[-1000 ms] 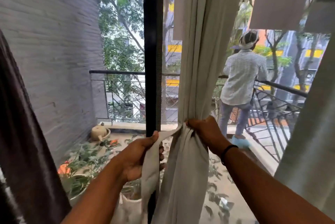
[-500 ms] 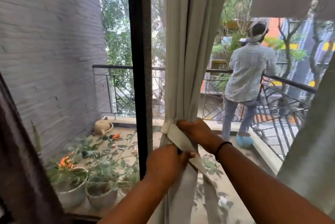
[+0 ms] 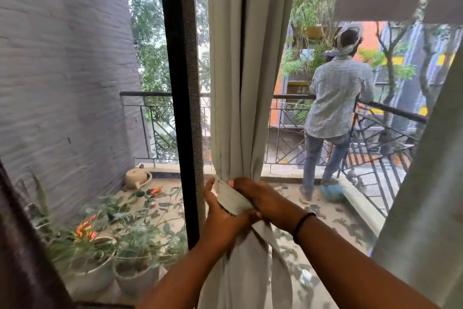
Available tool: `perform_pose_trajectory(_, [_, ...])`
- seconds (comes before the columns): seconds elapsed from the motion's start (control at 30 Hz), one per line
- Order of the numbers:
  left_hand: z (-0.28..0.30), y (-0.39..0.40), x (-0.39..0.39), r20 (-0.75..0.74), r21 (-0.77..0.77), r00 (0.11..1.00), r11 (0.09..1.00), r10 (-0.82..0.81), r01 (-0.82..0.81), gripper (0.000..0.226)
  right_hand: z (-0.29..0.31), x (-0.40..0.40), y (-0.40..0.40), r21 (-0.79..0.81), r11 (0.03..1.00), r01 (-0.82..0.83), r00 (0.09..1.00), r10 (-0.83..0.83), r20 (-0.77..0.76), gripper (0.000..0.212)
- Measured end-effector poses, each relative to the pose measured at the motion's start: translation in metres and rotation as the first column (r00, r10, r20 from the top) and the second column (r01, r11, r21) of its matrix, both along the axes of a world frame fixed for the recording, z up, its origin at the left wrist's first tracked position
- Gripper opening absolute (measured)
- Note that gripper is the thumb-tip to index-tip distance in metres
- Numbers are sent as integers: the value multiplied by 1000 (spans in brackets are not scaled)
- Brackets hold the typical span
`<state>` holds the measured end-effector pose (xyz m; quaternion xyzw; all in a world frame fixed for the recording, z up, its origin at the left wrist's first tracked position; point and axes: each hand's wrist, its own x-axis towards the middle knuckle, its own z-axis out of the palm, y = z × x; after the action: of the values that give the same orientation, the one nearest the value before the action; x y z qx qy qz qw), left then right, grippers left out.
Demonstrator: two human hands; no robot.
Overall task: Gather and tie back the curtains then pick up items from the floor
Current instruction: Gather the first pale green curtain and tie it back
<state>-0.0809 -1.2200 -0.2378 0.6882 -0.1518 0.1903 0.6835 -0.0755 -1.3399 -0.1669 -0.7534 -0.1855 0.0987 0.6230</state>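
A: Where is the curtain (image 3: 240, 78) now?

B: Bunched into one column just right of the dark door frame (image 3: 180, 83), hanging in front of the glass. The tie-back band (image 3: 231, 202) crosses it at the pinch point.

A: And the hands?

B: Both are on it. The left hand (image 3: 223, 218) has its grip clamped on the band from below; the right hand (image 3: 260, 196) is closed over the gathered fabric and the band's upper end.

A: So how far along?

B: Gathering looks done for this panel. I see no finished knot, so the tying seems midway. Another pale curtain (image 3: 426, 183) at the right edge hangs loose, and the floor pick-up is not yet begun, I judge.
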Motion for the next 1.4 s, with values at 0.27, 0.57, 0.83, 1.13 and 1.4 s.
perform_pose_trajectory(0.27, [13,19,3,-76,150,972,961,-222,231,35,-1,-20,3,-145,986,-81,996,74,-54,101])
perform_pose_trajectory(0.57, [20,54,1,-184,13,931,947,-314,322,32,-45,-62,-29,-293,956,22,990,-62,-130,45])
perform_pose_trajectory(0.83, [21,68,-3,-67,222,956,930,-286,293,43,9,-93,-69,-435,825,361,918,-233,321,50])
perform_pose_trajectory(1.13, [28,71,0,-232,58,914,933,-332,354,35,18,-122,-96,-642,689,336,935,-163,314,54])
perform_pose_trajectory(1.4, [29,56,-16,-394,-160,753,846,-527,508,39,14,-75,-126,-703,624,342,936,-161,313,28])
